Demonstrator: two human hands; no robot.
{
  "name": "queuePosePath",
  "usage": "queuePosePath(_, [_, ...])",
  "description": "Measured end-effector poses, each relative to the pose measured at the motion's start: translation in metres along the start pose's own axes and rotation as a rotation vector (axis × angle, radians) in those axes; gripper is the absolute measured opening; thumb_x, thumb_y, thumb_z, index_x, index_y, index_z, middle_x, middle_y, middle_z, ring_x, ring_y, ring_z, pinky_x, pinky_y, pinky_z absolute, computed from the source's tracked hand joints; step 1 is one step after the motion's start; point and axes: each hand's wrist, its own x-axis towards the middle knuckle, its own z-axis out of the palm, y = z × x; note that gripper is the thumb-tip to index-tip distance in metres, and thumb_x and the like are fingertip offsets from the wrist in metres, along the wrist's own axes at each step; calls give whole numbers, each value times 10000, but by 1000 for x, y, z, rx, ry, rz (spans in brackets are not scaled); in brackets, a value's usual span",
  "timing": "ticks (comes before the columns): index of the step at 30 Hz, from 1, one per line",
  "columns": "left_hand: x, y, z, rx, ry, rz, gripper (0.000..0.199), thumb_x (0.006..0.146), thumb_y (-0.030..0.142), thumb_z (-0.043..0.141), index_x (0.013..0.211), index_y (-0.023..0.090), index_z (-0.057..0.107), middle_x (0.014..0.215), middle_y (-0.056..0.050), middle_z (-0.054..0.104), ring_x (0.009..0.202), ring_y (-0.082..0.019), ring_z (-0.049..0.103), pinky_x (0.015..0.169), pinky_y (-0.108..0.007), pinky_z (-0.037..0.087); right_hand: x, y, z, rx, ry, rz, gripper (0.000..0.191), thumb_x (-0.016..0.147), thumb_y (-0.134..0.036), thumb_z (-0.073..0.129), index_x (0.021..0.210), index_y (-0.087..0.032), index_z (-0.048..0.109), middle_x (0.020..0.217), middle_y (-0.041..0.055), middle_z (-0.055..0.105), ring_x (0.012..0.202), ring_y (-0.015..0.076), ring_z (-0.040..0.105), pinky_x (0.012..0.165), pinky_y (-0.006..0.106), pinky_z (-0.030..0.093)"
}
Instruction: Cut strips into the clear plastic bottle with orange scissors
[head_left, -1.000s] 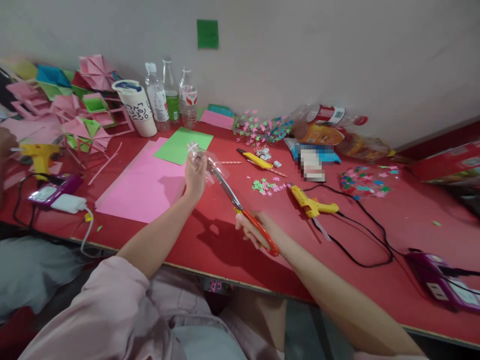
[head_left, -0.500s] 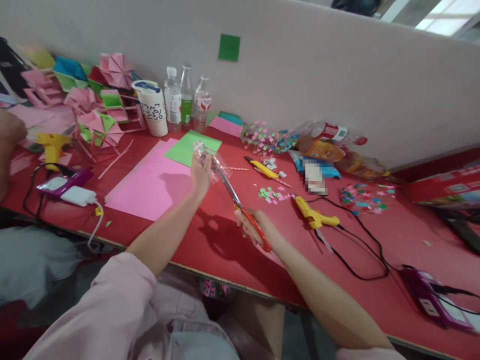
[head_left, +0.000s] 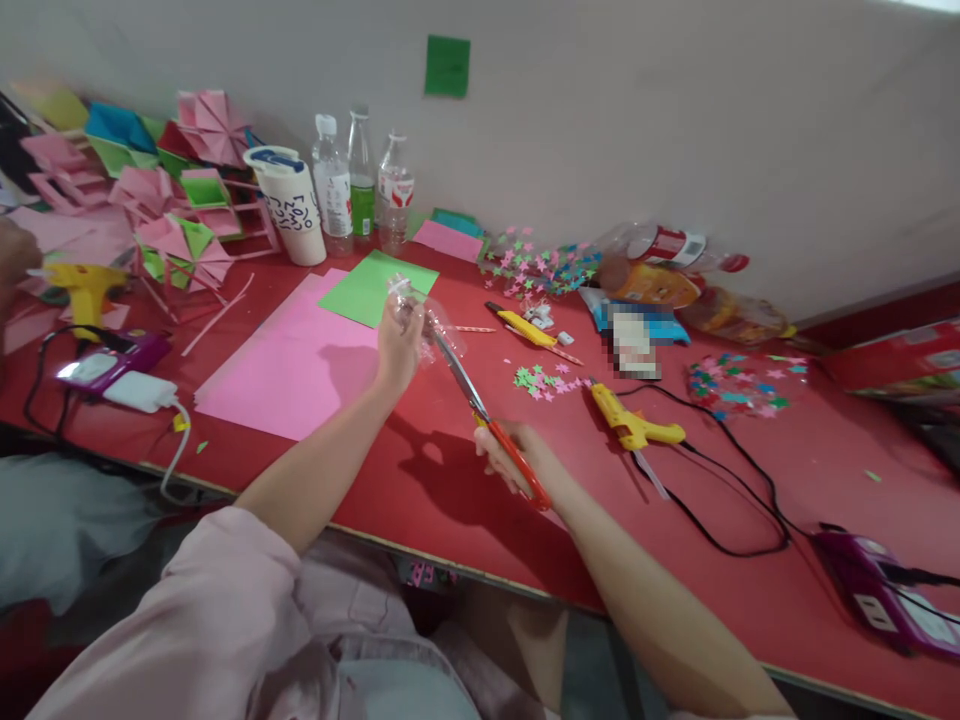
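My left hand (head_left: 396, 345) holds a small clear plastic bottle piece (head_left: 421, 318) up over the red table (head_left: 450, 480). My right hand (head_left: 511, 460) grips the red handles of a pair of scissors (head_left: 487, 420). The scissor blades reach up and left into the clear plastic by my left hand. Both hands hover above the table's middle, just right of a large pink paper sheet (head_left: 292, 360) and a green sheet (head_left: 375, 286).
A yellow glue gun (head_left: 634, 425) with a black cord lies to the right, near scattered paper stars (head_left: 541, 378). A yellow utility knife (head_left: 519, 324), bottles (head_left: 360, 190), a white cup (head_left: 291, 205) and folded paper shapes (head_left: 172, 200) stand behind. Another person's hand (head_left: 13, 262) is at far left.
The head view shifted slightly; my hands stay in nearly the same pose, with the scissors still in the clear plastic.
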Motion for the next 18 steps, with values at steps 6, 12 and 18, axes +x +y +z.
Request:
queuePosePath(6, [-3,-10,-2,8,-100,44,171,873,191,724,934,234,569,688,58,542,529,-64,526,524,-214,454,-2,-2,-1,34,-13,-6,573,737,-801,621,661,-245,505,349,-130,358,293,80,355,645,346,564])
queuePosePath(12, [-2,-17,-4,-26,-137,49,214,856,288,756,921,239,558,718,45,543,543,-75,528,499,-224,454,-9,-8,4,54,13,-14,557,808,-765,589,665,-232,516,360,-122,361,293,76,366,582,299,544])
queuePosePath(18, [-1,-20,-5,-11,-125,33,192,857,264,739,969,255,584,729,41,532,568,-82,510,523,-215,467,-11,-9,7,49,41,10,458,875,-616,602,650,-235,483,359,-117,356,272,80,374,472,252,492])
